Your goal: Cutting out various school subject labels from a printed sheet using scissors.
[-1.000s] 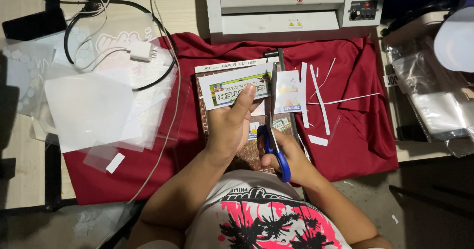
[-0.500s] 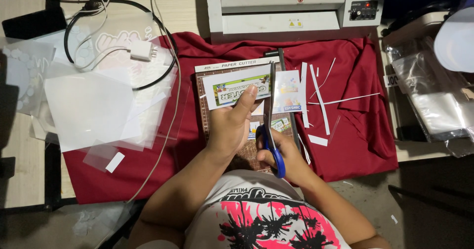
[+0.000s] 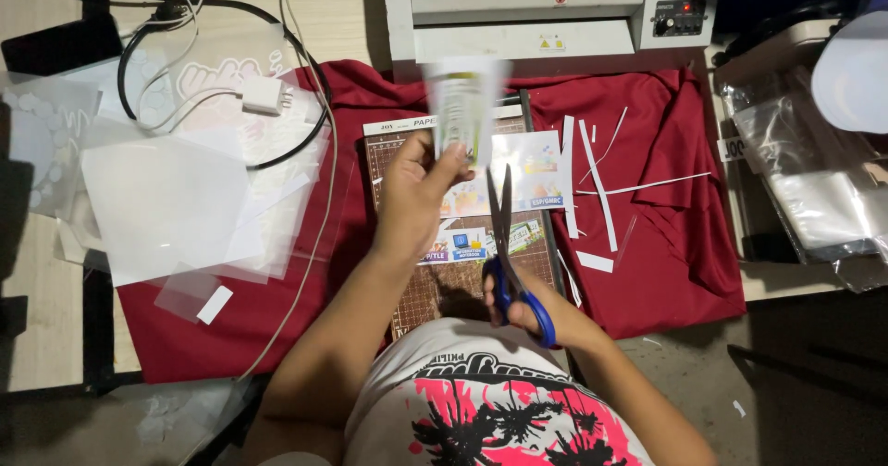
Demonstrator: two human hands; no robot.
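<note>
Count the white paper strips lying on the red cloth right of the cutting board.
5: two long upright strips beside the board, one thin diagonal, one thin crosswise, one short piece below. Others may be hidden in folds.

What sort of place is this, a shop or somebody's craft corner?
Probably a small print or laminating work desk. A laminator stands at the back, a paper trimmer board lies on a red cloth, and clear plastic sheets lie beside it.

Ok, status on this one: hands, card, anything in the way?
Left hand holds blurred card up. Right hand grips scissors, blades near card. Nothing between them.
</note>
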